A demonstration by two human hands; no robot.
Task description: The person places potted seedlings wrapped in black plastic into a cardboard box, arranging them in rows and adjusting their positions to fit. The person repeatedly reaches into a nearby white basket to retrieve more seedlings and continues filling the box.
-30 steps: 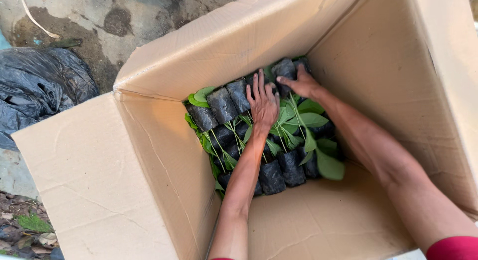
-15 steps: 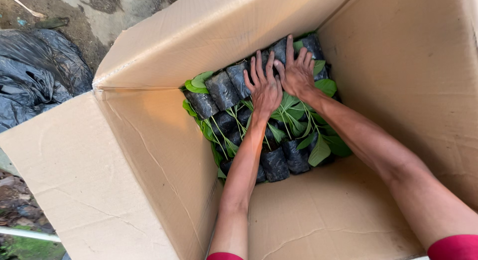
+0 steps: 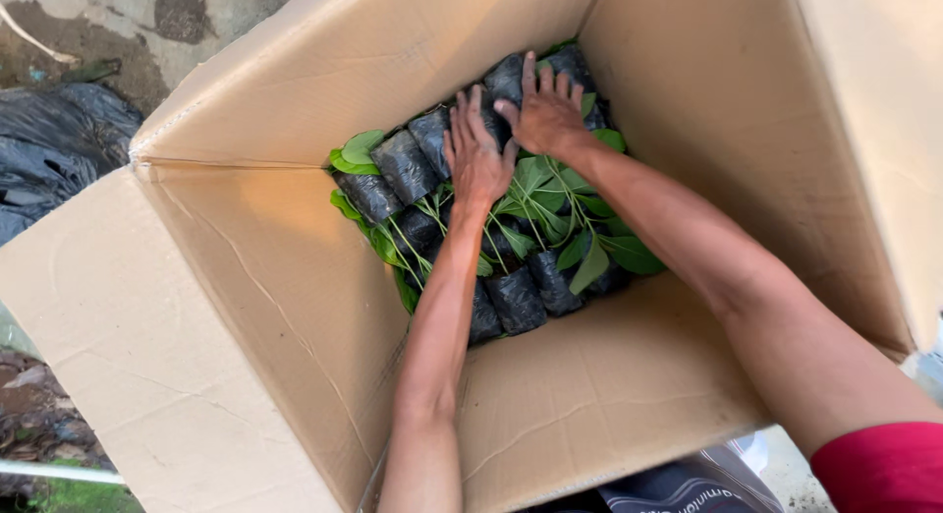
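Both hands, left (image 3: 477, 159) and right (image 3: 543, 117), lay flat with fingers spread, gripping nothing, pressing seedling bags (image 3: 404, 164) at the box's (image 3: 295, 307) twelve o'clock wall. Packing seemed underway; any further pressing would call for gentle pressure that spares the leaves (image 3: 589, 262).

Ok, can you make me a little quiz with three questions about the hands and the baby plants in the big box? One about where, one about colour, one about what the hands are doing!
1. Where are the seedling bags?
A. On the ground outside
B. At the bottom of the cardboard box
C. On a shelf

2. What colour are the bags around the roots?
A. Black
B. White
C. Red

3. How are the left hand and right hand?
A. Lifted high above the box
B. Each gripping a tool
C. Laid flat, fingers spread, on the bags

Answers:
1. B, the bags lie packed inside the box, down between its walls.
2. A, each bag is dark black plastic, with green leaves sticking out.
3. C, both palms press down side by side on the top row of bags, holding nothing.
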